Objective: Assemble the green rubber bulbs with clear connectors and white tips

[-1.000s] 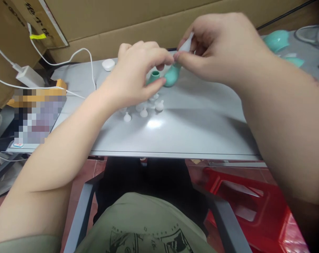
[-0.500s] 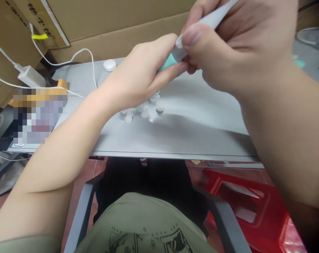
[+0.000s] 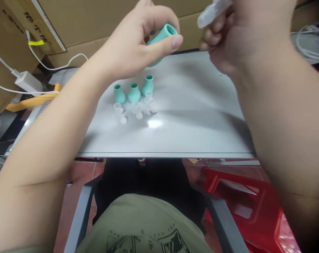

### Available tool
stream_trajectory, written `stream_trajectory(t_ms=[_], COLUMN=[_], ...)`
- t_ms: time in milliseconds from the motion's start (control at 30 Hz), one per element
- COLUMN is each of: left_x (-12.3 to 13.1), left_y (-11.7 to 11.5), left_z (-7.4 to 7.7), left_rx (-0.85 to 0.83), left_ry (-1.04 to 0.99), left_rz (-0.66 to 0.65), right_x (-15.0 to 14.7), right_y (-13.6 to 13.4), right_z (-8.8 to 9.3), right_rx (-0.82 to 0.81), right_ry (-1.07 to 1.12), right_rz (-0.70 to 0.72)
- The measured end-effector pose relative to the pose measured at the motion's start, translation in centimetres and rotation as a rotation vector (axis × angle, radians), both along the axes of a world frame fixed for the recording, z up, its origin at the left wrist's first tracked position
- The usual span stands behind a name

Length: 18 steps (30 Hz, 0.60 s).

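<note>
My left hand (image 3: pixel 134 45) is wrapped round a teal bulb-shaped piece (image 3: pixel 160 36), its open neck tilted up and to the right. To the right, my right hand (image 3: pixel 228 45) grips a translucent white plastic tube-like piece (image 3: pixel 210 14), its rounded end pointing left, apart from the teal piece. Below my left hand, three similar teal bulbs (image 3: pixel 134 93) stand upright in a row on the grey table (image 3: pixel 191 137). In front of them lie small clear plastic pieces (image 3: pixel 117 108) and small white discs (image 3: pixel 139 115).
Cardboard (image 3: pixel 85 21) stands behind the table. At the left are a white charger (image 3: pixel 29 81) with cables and an orange-yellow bar (image 3: pixel 33 102). A red plastic stool (image 3: pixel 243 207) is on the floor at the right, beside a grey chair armrest (image 3: pixel 225 221).
The translucent piece has come away from the teal bulb's neck and moved up and right with my right hand. My left hand has moved up and left, uncovering the teal bulbs on the table.
</note>
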State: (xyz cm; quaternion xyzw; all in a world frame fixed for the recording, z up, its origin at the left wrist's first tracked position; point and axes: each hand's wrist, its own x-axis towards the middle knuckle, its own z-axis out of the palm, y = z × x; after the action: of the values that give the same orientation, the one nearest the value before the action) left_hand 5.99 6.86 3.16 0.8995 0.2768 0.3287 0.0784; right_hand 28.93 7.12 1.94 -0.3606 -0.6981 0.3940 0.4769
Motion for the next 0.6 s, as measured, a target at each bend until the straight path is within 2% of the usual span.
stream_trajectory(t_ms=[133,267,333,433,500,600], left_x=[1.9,2.2,2.3,2.6,2.7,2.5], left_y=[0.5,0.5,0.7,1.0,1.1,0.7], left_z=[0.3,-0.4,-1.2,-2.3,-2.8,-2.5], left_rx=[-0.178,-0.253,-0.261,-0.26,-0.27,-0.291], left_ry=[0.021,0.134,0.197,0.283,0.34,0.34], left_rz=[0.081,0.164,0.209,0.269,0.288,0.27], right_x=[0.3,0.9,1.0,0.8,0.8,1.0], right_y=[0.8,2.5,2.9,2.6,1.9,0.7], right_z=[-1.5,-2.9,-3.3,-3.4,-3.3,-3.0], right_rx=[0.056,0.263,0.276,0.266,0.263,0.249], right_ry=[-0.02,0.159,0.172,0.088,-0.004,-0.164], right_rz=[-0.03,-0.223,-0.291,-0.32,-0.284,-0.229])
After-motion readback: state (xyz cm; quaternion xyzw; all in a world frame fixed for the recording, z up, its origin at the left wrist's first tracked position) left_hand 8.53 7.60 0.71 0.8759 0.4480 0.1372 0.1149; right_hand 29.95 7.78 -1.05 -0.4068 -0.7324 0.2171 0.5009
